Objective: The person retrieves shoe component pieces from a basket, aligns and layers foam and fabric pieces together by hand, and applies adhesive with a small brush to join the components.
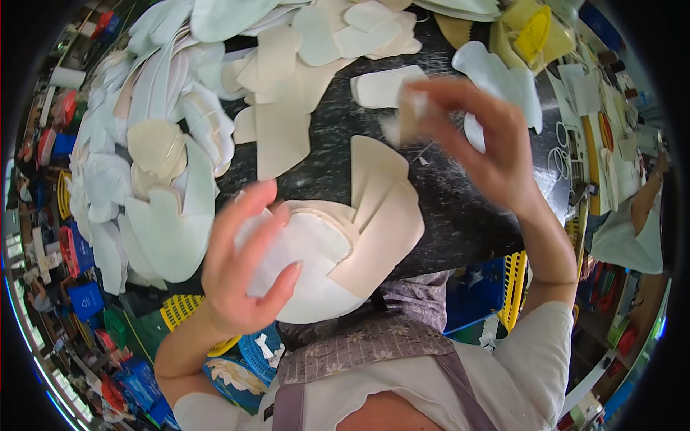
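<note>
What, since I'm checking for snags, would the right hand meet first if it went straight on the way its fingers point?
Probably the white flat pieces on the dark table, just left of the right hand; its height above them is unclear.

No text, label, number or sign can be read here. On the blue bin (86, 300) at the far left there is a pale mark, but it is too small and blurred to tell whether it is a printed sign or letters.
</note>
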Tool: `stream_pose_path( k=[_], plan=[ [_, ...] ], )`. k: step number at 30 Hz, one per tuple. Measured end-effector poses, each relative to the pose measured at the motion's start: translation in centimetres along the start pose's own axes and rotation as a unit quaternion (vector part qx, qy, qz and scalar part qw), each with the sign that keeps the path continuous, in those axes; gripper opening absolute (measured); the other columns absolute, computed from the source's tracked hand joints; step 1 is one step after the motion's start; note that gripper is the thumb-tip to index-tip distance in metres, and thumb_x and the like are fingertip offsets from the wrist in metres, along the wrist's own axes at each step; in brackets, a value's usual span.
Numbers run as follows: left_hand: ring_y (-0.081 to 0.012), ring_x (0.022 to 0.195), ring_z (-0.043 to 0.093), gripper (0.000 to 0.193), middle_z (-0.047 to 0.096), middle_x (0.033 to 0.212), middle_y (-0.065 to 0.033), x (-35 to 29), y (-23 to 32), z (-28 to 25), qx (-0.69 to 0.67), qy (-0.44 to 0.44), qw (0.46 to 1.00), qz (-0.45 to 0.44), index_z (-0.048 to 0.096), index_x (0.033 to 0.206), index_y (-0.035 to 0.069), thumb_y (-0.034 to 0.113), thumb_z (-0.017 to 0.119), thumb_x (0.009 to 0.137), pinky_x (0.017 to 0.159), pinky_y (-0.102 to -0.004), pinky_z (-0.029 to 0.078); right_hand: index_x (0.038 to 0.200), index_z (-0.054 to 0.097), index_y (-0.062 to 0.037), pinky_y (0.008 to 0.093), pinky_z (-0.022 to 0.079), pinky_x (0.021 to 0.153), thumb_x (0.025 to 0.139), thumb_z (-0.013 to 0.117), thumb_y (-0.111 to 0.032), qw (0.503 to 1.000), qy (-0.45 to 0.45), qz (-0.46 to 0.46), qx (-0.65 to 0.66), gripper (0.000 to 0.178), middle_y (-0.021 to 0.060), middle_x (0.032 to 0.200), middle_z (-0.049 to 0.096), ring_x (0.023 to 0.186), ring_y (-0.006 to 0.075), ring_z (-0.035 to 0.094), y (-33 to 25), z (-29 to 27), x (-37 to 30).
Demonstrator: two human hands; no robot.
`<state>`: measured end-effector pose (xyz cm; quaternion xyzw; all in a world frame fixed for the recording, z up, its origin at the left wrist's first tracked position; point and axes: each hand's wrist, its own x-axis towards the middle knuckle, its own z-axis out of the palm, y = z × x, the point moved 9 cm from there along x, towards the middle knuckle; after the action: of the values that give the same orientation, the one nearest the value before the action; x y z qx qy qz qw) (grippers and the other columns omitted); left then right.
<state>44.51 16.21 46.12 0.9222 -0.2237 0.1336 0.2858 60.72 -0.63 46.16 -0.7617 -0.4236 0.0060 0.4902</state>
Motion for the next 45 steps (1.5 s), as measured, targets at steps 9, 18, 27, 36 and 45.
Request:
stream_pose_path(
  k=[9, 18, 27, 36, 45],
  plan=[
    [-0.0072, 0.066, 0.061, 0.073, 0.062, 0.078, -0.0023, -1.5, -3.6, 3.4, -0.463, -0.04, 0.842, -0.273, 0.036, 0.148, -0.001, -0.011, 0.067, 0.083, 0.065, -0.0199, 0.048, 0.129, 0.048, -0.0035, 0.0269, 0.042, 0.054, 0.095, 0.065, -0.009, 0.917, -0.101, 0.237, 0.305, 0.038, 0.0044, 0.074, 0.059, 0.057, 0.0137, 0.054, -2.1, 9.8, -8.3],
    [-0.0036, 0.053, 0.047, 0.06, 0.055, 0.067, 0.0019, -1.9, -5.5, 1.9, -0.222, 0.03, 0.948, -0.224, 0.05, 0.141, 0.005, -0.011, 0.06, 0.084, 0.05, -0.0203, 0.038, 0.107, 0.062, -0.003, 0.0367, 0.052, 0.054, 0.082, 0.069, 0.0, 0.998, -0.058, 0.021, 0.016, 0.025, 0.0076, 0.075, 0.063, 0.062, 0.0247, 0.065, -4.3, 11.1, -7.7],
    [-0.0181, 0.051, 0.054, 0.025, 0.055, 0.072, -0.004, -1.1, -5.6, 2.9, -0.096, 0.017, 0.982, -0.164, 0.065, 0.097, 0.008, -0.01, 0.064, 0.079, 0.047, -0.0297, 0.043, 0.109, 0.065, -0.0031, 0.0355, 0.053, 0.061, 0.074, 0.069, -0.008, 0.976, -0.163, 0.016, -0.146, 0.036, 0.0067, 0.08, 0.063, 0.071, 0.0219, 0.066, -4.4, 12.4, -7.6],
    [-0.0323, 0.088, 0.063, 0.035, 0.066, 0.1, -0.0091, -7.0, -5.7, -7.8, 0.256, 0.108, 0.944, -0.18, 0.069, 0.106, 0.005, 0.004, 0.075, 0.072, 0.084, -0.0466, 0.048, 0.12, 0.065, 0.0002, 0.0366, 0.046, 0.095, 0.072, 0.06, -0.011, 0.95, -0.206, -0.151, -0.179, 0.05, 0.0108, 0.136, 0.058, 0.113, 0.0248, 0.06, -6.9, 14.1, -7.2],
    [-0.0189, 0.085, 0.069, 0.037, 0.07, 0.118, -0.0148, -13.3, -7.6, -14.2, 0.176, 0.195, 0.9, -0.348, 0.065, 0.123, 0.0, -0.006, 0.051, 0.089, 0.077, -0.0307, 0.054, 0.126, 0.06, 0.0009, 0.0355, 0.044, 0.099, 0.079, 0.056, -0.011, 0.945, -0.203, -0.174, -0.189, 0.049, 0.0125, 0.14, 0.052, 0.12, 0.024, 0.056, -6.3, 13.8, -7.4]
  ],
)
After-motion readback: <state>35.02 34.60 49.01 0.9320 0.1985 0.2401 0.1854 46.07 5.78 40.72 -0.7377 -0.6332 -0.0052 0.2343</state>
